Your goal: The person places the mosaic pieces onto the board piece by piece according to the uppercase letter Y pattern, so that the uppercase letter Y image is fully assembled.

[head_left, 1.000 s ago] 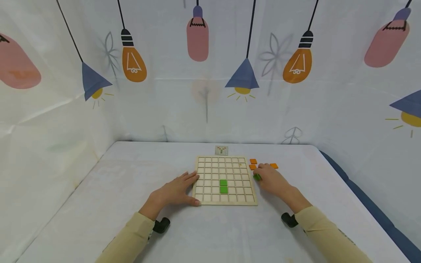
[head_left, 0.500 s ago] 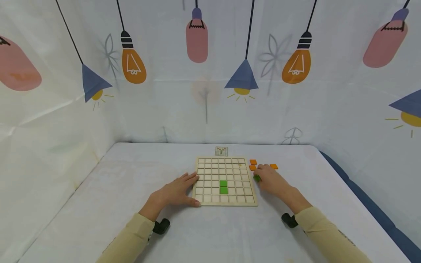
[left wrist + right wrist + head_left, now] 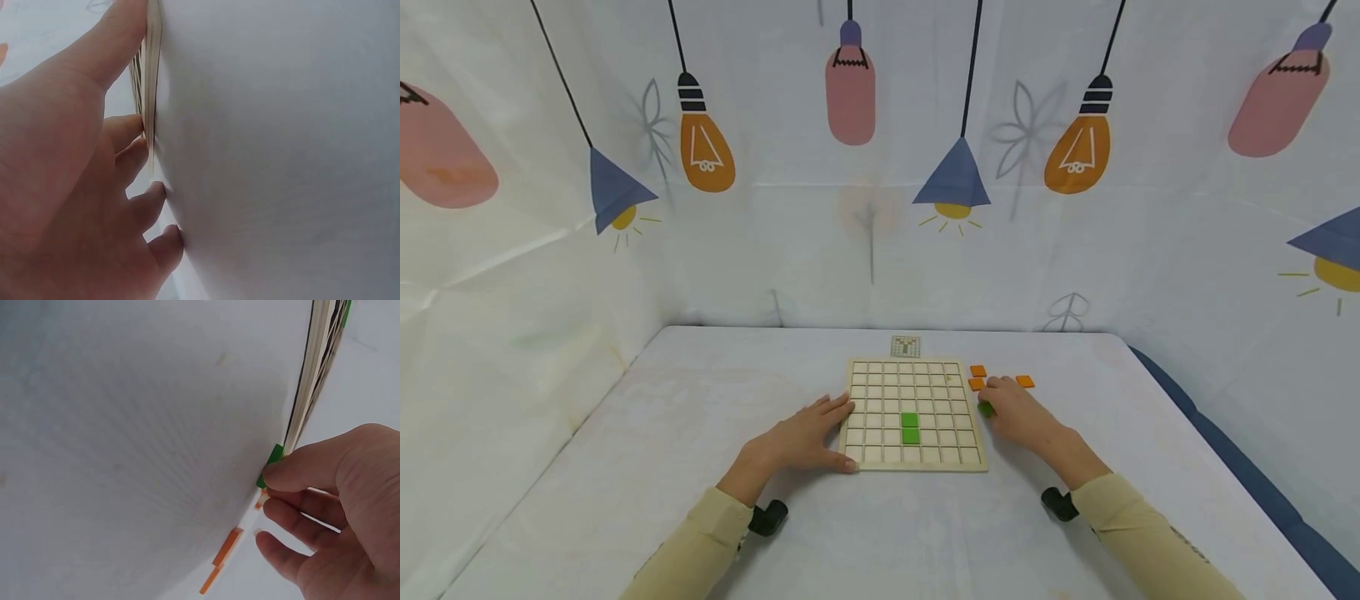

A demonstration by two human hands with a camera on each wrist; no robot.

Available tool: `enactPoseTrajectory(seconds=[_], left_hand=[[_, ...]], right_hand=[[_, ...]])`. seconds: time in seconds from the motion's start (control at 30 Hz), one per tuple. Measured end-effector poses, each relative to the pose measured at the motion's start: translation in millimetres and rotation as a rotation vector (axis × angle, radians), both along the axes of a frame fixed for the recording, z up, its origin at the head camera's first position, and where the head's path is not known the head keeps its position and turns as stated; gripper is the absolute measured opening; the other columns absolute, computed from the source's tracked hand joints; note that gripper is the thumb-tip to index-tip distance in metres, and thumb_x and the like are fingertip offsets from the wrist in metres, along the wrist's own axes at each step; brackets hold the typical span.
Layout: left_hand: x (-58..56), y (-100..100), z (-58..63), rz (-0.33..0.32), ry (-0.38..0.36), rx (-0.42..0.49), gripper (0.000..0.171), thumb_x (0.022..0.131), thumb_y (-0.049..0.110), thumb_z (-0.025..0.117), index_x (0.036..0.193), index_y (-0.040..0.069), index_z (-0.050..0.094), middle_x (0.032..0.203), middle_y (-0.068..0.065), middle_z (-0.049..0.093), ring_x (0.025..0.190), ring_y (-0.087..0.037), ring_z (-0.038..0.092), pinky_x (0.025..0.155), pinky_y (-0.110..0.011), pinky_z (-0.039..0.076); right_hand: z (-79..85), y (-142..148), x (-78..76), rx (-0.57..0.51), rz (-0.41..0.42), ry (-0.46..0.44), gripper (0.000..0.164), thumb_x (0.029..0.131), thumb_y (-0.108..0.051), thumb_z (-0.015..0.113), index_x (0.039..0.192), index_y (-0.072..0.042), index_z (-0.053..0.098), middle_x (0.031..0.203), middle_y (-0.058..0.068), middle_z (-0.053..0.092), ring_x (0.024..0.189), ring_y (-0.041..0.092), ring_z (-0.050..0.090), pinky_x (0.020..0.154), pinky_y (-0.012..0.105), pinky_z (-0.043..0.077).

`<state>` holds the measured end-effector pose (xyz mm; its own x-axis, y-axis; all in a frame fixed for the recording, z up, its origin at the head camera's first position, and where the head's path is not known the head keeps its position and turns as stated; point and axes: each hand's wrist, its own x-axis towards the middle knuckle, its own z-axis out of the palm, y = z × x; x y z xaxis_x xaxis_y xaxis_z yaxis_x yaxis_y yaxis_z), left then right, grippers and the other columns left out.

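Note:
A wooden grid board (image 3: 912,466) lies flat on the table, with two green square tiles (image 3: 910,427) in neighbouring cells of one column. My left hand (image 3: 801,433) rests at the board's left side, fingers spread; its thumb touches the lower left corner. In the left wrist view the thumb and fingers (image 3: 132,162) lie along the board's edge (image 3: 150,75). Just right of the board, my right hand (image 3: 1022,411) pinches a loose green tile (image 3: 986,408). The right wrist view shows the thumb against that green tile (image 3: 270,465), beside the board's edge (image 3: 306,381).
Orange tiles (image 3: 977,371) lie right of the board, near the right hand, with one more orange tile (image 3: 1025,381) beyond it. A small patterned card (image 3: 906,347) lies behind the board. A printed curtain (image 3: 775,233) surrounds the white table (image 3: 880,533).

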<state>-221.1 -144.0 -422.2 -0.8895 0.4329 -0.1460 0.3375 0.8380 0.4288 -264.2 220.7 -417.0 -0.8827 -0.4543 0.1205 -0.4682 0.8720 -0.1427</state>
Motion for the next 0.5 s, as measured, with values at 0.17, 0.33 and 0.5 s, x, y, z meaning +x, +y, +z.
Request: enactPoseTrajectory(seconds=[0.17,0.33,0.5], left_hand=[[1.5,0.2,1.7,0.012,-0.010,-0.004,0.102,0.077,0.062,0.076,0.157,0.019,0.031,0.167,0.003,0.021,0.156,-0.030,0.015,0.122,-0.058,0.025],[2.9,1.1,5.0,0.012,-0.018,-0.010,0.101,0.078,0.061,0.075,0.158,0.018,0.030,0.167,0.003,0.021,0.156,-0.030,0.015,0.123,-0.056,0.024],[3.6,1.2,7.1,0.012,-0.021,-0.017,0.100,0.079,0.061,0.075,0.158,0.018,0.030,0.167,0.004,0.020,0.156,-0.029,0.014,0.124,-0.054,0.022]], right_hand=[[2.1,-1.5,0.0,0.031,0.009,-0.004,0.021,0.084,0.008,0.068,0.102,-0.003,0.072,0.096,0.006,0.063,0.092,0.023,0.055,0.083,0.039,0.053],[5.0,-2.8,0.8,0.029,-0.004,-0.029,0.020,0.085,0.005,0.068,0.102,-0.004,0.072,0.098,0.005,0.063,0.096,0.023,0.056,0.086,0.040,0.053],[7.5,-4.8,-1.0,0.038,-0.026,-0.059,0.021,0.084,0.002,0.068,0.104,-0.003,0.072,0.098,0.004,0.063,0.095,0.022,0.054,0.084,0.039,0.052]])
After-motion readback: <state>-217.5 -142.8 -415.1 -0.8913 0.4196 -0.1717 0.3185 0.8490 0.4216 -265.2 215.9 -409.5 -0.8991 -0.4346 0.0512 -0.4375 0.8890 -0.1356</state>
